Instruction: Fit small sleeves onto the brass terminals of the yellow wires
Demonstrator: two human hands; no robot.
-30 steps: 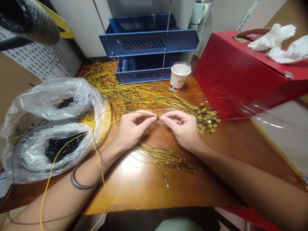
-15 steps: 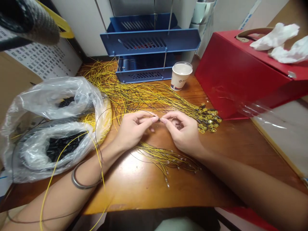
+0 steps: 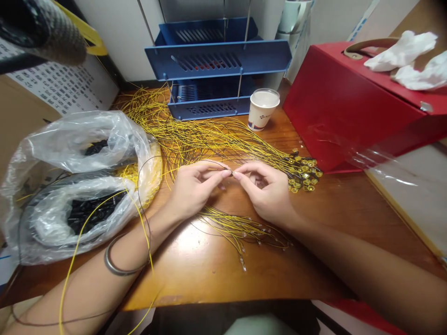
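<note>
My left hand [image 3: 190, 188] is closed in a pinch, thumb against forefinger, on a thin wire. My right hand [image 3: 267, 188] pinches at the same spot, fingertips almost meeting the left's. Something small and dark shows between them, too small to make out. A black wire [image 3: 148, 160] and a yellow wire [image 3: 82, 228] loop across my left forearm. Below the hands lies a bundle of yellow and black wires [image 3: 226, 222] with small clear tips. Behind them stretches a larger wire bundle [image 3: 216, 135], ending at the right in several yellow caps [image 3: 307, 176].
At the left, a clear plastic bag [image 3: 26, 160] holds black pieces [image 3: 94, 211] and yellow caps [image 3: 131, 174]. A paper cup [image 3: 262, 111] stands before the blue tray rack [image 3: 216, 60]. The red box [image 3: 335, 97] is at the right, with crumpled tissues [image 3: 401, 50] on top.
Both hands stay nearly in place, still pinched together. The dark piece between the fingertips shows slightly less, and the fingertips have shifted a little to the right.
</note>
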